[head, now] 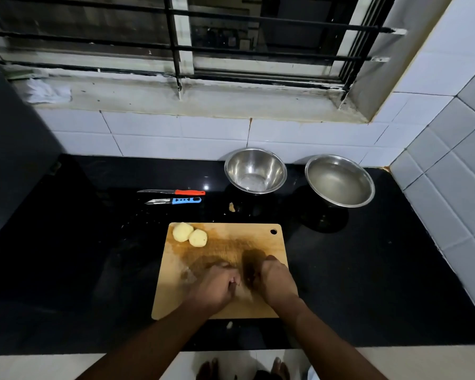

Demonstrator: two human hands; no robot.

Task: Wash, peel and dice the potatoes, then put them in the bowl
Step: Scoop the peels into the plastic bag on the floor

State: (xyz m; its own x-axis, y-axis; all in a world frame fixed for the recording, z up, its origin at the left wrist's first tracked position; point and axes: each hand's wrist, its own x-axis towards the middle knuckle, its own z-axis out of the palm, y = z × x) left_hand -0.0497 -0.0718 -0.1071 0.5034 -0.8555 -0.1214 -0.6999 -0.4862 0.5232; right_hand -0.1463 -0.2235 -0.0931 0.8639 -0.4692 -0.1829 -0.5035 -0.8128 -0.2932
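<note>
Two peeled, pale yellow potatoes (189, 235) lie side by side at the far left corner of the wooden cutting board (269, 239). My left hand (214, 287) and my right hand (276, 281) rest close together on the near half of the board, fingers curled inward. Between them is a dark brown heap that looks like potato peels (249, 266), and both hands close round it. What lies under the fingers is hidden. An empty steel bowl (255, 171) stands behind the board.
A red-handled knife (173, 192) and a blue-handled peeler (174, 201) lie on the black counter, behind the board to the left. A second steel bowl (339, 181) holding water stands at the back right. Small scraps (232, 207) lie on the counter. Tiled walls close the back and right.
</note>
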